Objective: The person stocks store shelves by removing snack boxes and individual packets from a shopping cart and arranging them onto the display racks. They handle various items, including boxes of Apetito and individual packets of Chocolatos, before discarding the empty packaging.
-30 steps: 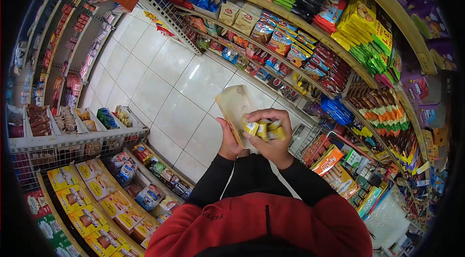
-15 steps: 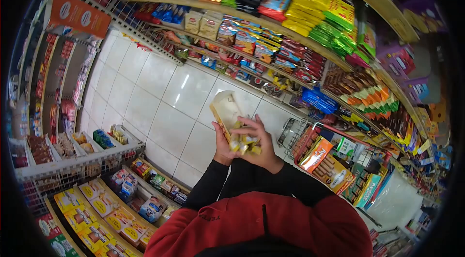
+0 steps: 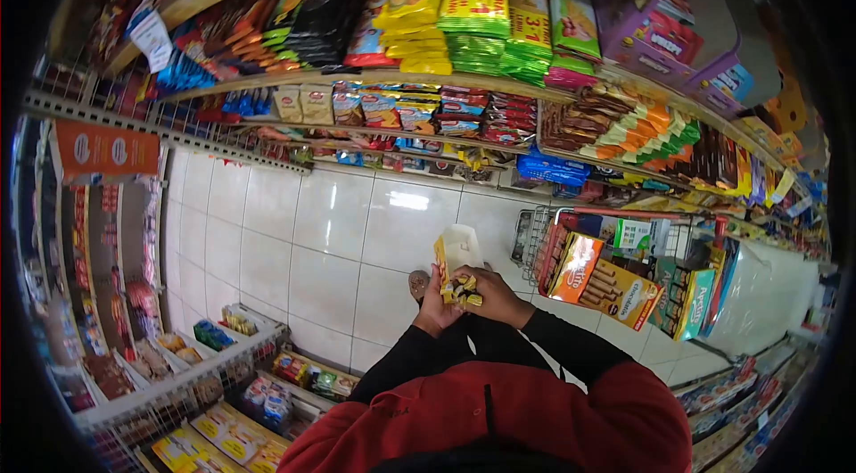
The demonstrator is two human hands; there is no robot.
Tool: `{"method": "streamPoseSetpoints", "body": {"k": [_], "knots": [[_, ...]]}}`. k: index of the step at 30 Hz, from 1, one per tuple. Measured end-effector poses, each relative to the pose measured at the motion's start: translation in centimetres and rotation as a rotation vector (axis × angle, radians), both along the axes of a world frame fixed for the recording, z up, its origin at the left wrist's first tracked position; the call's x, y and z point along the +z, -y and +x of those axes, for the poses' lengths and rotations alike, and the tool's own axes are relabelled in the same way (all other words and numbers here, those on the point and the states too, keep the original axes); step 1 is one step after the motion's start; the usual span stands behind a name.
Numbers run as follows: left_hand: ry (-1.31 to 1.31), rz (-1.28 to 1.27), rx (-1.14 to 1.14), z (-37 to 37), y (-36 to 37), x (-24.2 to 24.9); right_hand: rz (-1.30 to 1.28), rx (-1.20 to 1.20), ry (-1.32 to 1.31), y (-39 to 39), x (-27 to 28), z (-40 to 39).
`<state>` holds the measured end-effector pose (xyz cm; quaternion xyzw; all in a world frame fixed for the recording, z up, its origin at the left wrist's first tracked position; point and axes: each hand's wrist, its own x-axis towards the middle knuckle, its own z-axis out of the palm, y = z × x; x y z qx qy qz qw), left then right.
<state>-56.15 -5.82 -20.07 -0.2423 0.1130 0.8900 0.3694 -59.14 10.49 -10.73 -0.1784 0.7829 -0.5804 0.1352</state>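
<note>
A pale carton (image 3: 460, 246) with yellow sides and an open top stands tilted in my left hand (image 3: 435, 311), whose fingers hold its lower end. My right hand (image 3: 501, 296) is curled over several small gold-wrapped sweets (image 3: 462, 289) at the near end of the carton. Both hands are close together in front of my body, above the tiled floor.
Snack shelves (image 3: 357, 81) run across the far side. A wire basket (image 3: 533, 246) with a chocolate biscuit box (image 3: 615, 287) is at the right. Bins of packets (image 3: 214, 335) stand at the lower left, and a shoe (image 3: 418, 284) shows beside the carton.
The view has turned and tilted up toward the shelves. My hands and the carton appear lower and further right. My right hand's fingers, spread over the sweets before, are now curled round them.
</note>
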Motion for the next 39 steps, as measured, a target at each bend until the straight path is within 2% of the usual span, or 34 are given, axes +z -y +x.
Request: {"method": "streamPoseSetpoints", "body": {"k": [2,6,8,9,10,12,16,18,19,20,21,22,23,24,26,28,29,35,39], "knots": [[0.100,-0.114,-0.058,-0.6,-0.1,0.2,0.106,-0.005,-0.035,0.1,-1.3,0.3],[0.136,-0.166,-0.163,-2.4,1.2,-2.8,0.081,-0.067,0.012,0.5,-4.5,0.6],[0.153,-0.120,-0.224,-4.2,2.0,-4.0,-0.080,-0.256,0.090,0.6,-5.3,0.5],[0.054,-0.164,-0.282,-5.3,2.3,-4.6,-0.035,-0.296,0.045,0.6,-5.6,0.1],[0.062,-0.161,-0.290,-6.3,2.6,-5.8,-0.031,-0.303,0.053,0.6,-6.5,0.0],[-0.068,-0.601,-0.371,-8.4,2.9,-8.6,0.009,-0.474,0.093,0.6,-8.7,-0.3],[-0.283,-0.912,-0.381,-14.7,3.4,-11.7,-0.013,-0.494,0.125,0.9,-13.6,-2.2],[-0.412,-1.075,-0.301,-18.0,3.5,-14.5,0.050,-0.448,0.107,1.8,-16.0,-3.9],[-0.644,-1.309,-0.328,-20.1,4.4,-18.6,-0.035,-0.408,0.058,2.5,-17.0,-5.2],[-1.137,-1.600,-0.106,-21.5,4.3,-19.1,-0.120,-0.367,0.008,3.1,-18.0,-6.7],[-1.366,-1.743,-0.075,-23.4,4.0,-17.5,-0.125,-0.369,0.015,3.6,-18.6,-8.1],[-1.561,-1.958,-0.107,-24.9,4.0,-16.7,-0.094,-0.320,-0.010,4.0,-18.9,-9.6],[-1.673,-1.979,-0.101,-26.5,4.0,-16.1,-0.063,-0.271,-0.035,4.1,-19.4,-10.9],[-1.787,-2.105,-0.119,-27.9,4.1,-15.6,-0.065,-0.269,-0.029,4.0,-20.2,-12.0],[-1.930,-2.135,-0.189,-30.3,4.9,-17.1,-0.048,-0.225,-0.083,3.9,-21.6,-14.0],[-1.934,-2.143,-0.499,-31.8,5.3,-17.9,-0.015,-0.226,-0.084,3.6,-22.3,-15.3],[-1.980,-2.156,-0.456,-32.2,5.3,-18.1,0.034,-0.244,-0.095,3.5,-22.5,-15.8],[-1.914,-2.198,-0.521,-33.6,5.0,-19.5,0.331,-0.370,-0.224,4.9,-22.9,-17.3],[-1.895,-2.162,-0.508,-33.8,5.2,-19.2,0.445,-0.423,-0.208,6.5,-22.4,-17.5]]}}
